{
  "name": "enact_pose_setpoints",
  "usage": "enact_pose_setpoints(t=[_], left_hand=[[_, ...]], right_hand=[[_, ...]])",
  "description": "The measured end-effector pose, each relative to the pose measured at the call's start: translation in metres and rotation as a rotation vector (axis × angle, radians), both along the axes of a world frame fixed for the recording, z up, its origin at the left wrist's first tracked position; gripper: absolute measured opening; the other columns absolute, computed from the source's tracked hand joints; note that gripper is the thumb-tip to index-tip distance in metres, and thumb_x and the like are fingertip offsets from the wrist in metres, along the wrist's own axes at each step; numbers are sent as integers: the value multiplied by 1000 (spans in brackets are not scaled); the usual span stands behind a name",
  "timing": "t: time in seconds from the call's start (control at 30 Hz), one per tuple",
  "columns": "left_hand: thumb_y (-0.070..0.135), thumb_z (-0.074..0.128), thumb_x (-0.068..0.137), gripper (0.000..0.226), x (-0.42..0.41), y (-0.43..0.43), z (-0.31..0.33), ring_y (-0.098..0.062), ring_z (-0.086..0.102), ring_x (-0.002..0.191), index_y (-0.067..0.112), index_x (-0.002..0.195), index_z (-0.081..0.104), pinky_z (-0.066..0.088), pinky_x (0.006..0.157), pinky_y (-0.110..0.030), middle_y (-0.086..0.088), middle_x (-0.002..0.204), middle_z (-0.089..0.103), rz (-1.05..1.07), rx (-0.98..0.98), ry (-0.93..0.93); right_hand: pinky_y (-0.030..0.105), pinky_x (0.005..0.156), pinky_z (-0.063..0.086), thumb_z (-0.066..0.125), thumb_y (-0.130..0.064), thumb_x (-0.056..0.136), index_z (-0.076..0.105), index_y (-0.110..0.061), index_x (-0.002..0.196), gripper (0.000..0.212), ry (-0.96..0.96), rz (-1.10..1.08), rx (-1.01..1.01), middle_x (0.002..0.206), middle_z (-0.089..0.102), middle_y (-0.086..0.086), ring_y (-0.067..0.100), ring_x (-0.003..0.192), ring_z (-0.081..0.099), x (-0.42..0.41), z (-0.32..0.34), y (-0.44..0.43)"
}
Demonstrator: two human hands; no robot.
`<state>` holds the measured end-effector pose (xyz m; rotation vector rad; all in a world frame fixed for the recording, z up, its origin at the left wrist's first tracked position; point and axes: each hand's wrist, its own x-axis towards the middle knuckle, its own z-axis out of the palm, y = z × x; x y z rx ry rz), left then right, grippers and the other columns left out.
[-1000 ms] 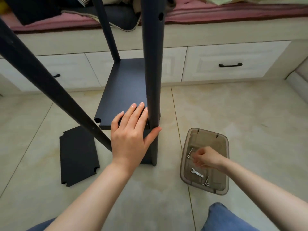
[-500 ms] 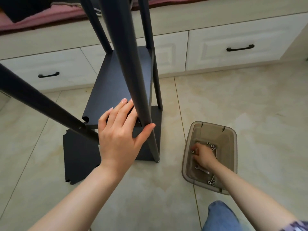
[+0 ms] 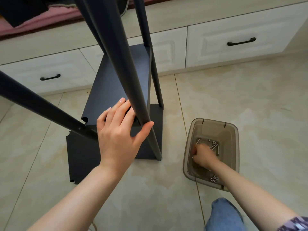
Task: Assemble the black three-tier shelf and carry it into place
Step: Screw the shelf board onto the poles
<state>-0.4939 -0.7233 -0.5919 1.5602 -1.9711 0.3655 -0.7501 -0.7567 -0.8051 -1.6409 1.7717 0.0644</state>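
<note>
Beside the shelf (image 3: 116, 84), right hand (image 3: 204, 154) among screws (image 3: 214, 143)

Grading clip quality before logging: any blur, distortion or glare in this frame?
Head view: wide-angle lens bows the drawer fronts and splays the black poles; the right hand in the bin looks slightly motion-blurred; the left hand is sharp; lighting soft, no harsh glare.
</note>
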Motion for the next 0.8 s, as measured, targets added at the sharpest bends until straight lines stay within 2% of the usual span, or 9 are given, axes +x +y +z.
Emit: enact_pose_setpoints(t=[0.07, 0.23, 0.4, 0.57, 0.8], left_hand=[[55, 48, 101, 53, 0, 0, -1, -27, 55, 132, 12, 119, 72, 33, 110, -43, -5, 128, 68, 0, 1, 6], [54, 50, 100, 52, 0, -1, -2, -27, 55, 132, 11, 118, 72, 33, 110, -44, -5, 128, 68, 3, 8, 14], [54, 50, 100, 51, 1, -1, -1, -27, 56, 131, 12, 117, 73, 33, 110, -43, -5, 126, 69, -1, 5, 6], [54, 55, 98, 50, 2, -2, 2, -29, 59, 128, 10, 116, 72, 39, 111, -45, -6, 123, 70, -16, 10, -4], [53, 59, 94, 49, -1, 1, 11, -29, 62, 123, 10, 115, 71, 47, 107, -50, -5, 120, 72, -13, 55, 1]], right_hand=[[36, 89, 50, 58, -15, 82, 62, -9, 104, 23, -10, 25, 12, 116, 59, 15, 32, 107, 58, 0, 0, 0], [40, 97, 48, 65, -23, 89, 58, -11, 121, 34, 66, 155, -37, 127, 54, 13, 32, 116, 56, 0, -5, 4], [39, 93, 49, 67, -24, 90, 61, -11, 116, 29, 88, 191, -73, 125, 58, 13, 32, 114, 58, -1, -5, 5], [40, 90, 51, 55, -23, 94, 60, -9, 116, 26, 76, 178, -42, 119, 60, 15, 32, 107, 60, 0, -1, 7], [33, 76, 50, 57, -10, 90, 65, -10, 100, 13, 16, 133, -24, 102, 67, 12, 29, 95, 64, -4, 15, 9]])
